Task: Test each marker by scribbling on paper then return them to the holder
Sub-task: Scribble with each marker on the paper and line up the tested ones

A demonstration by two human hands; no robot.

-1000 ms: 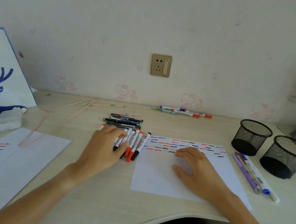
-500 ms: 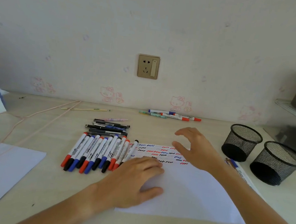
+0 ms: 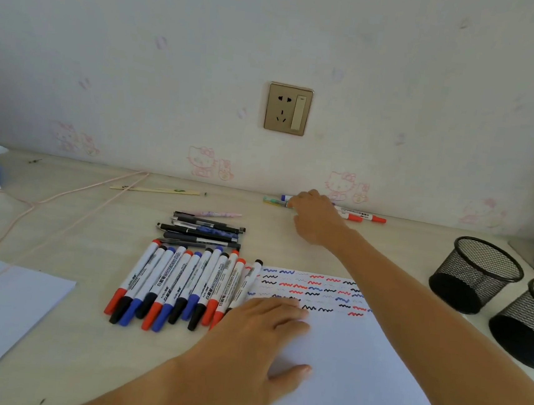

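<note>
Evidently sorted by stage: white-barrelled whiteboard markers with red, blue, black caps (image 3: 182,287) in side-by-side row mid-table, touching left edge of white paper sheet with coloured squiggles (image 3: 358,358). Two black wire-mesh holders (image 3: 475,274) at right edge, contents not visible. Left hand (image 3: 255,348) flat, fingers spread, pressing paper, likely to steady it. Right hand (image 3: 314,218) at back edge, fingers curled over slim pens by wall (image 3: 360,215); grip not discernible.
</note>
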